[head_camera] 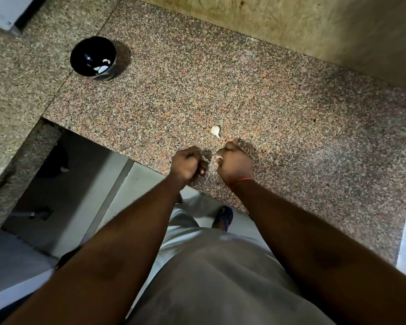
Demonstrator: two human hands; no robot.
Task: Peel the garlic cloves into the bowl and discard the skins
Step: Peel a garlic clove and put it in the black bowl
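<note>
While peeling: right hand [235, 161] pinched a garlic clove [219, 157]; left hand [189, 163] fingers curled, contents unclear.
Waiting: unpeeled clove [215, 130] on table [291, 127].
Next: likely drop clove in black bowl [93, 57].

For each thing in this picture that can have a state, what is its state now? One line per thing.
Black round bowl: upright on the speckled granite counter, a few white pieces inside.
Loose white garlic clove: lying on the counter, apart from both hands.
Left hand: fingers curled; whether it holds anything cannot be told.
Right hand: fingers curled, pinching a small white piece.
</note>
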